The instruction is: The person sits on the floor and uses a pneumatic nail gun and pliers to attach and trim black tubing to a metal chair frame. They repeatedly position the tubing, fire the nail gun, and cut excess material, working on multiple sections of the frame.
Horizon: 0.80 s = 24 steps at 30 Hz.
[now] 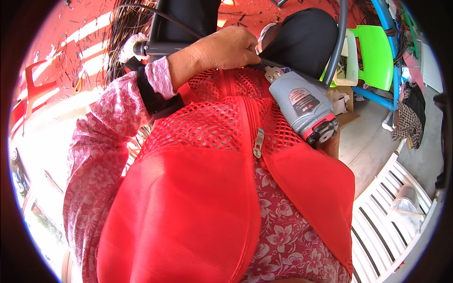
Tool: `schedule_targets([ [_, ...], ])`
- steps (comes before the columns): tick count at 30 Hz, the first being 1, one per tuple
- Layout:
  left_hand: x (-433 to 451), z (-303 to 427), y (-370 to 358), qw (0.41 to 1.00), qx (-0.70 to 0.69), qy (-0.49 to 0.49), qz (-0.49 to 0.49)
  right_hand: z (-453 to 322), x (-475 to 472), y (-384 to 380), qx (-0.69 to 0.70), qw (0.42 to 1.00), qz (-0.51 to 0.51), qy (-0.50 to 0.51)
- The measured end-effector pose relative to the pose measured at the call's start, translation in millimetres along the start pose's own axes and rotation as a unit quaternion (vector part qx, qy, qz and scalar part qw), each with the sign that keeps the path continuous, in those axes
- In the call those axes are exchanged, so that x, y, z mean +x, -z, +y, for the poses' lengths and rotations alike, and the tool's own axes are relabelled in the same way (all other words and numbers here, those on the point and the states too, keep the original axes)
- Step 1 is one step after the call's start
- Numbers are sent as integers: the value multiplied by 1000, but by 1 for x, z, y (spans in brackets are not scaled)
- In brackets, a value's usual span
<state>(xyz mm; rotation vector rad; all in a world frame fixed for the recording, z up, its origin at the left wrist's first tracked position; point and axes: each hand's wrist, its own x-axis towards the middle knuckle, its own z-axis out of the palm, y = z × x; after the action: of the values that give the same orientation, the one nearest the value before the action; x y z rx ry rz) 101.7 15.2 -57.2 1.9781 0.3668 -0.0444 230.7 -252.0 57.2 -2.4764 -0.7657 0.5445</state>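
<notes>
My left hand is curled palm down over a black tubular frame across my lap. Its thumb and fingers pinch a dark strip whose end is mostly hidden; a dark strand runs in behind the knuckles. Just right of the fingertips lies the metal nose of a grey power tool, which resembles a nail or staple gun. Its red and black end cap faces my chest. Only a sliver of my right hand shows, behind the tool's end; the tool's handle is hidden.
A bundle of dark strands lies on the red floor among scraps. A red plastic chair stands left. To the right are a green plastic chair, a blue frame, checked cloth and a white slatted bench.
</notes>
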Motion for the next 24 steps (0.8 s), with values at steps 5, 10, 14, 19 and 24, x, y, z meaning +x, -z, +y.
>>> schedule_targets([
  [5, -6, -10, -5, 999, -3, -27, 26, -3, -11, -12, -23, 1000, 16, 8],
  [10, -10, -15, -10, 999, -6, -15, 32, -6, -18, -20, -41, 999, 21, 10],
  [14, -12, -14, -11, 999, 2, -30, 37, -8, -22, -20, -52, 998, 22, 9],
  [19, -12, -14, -12, 999, 11, -34, 39, -10, -26, -20, -63, 998, 22, 7],
  [24, -11, -15, -14, 999, 10, -38, 36, -11, -29, -20, -70, 997, 20, 2],
])
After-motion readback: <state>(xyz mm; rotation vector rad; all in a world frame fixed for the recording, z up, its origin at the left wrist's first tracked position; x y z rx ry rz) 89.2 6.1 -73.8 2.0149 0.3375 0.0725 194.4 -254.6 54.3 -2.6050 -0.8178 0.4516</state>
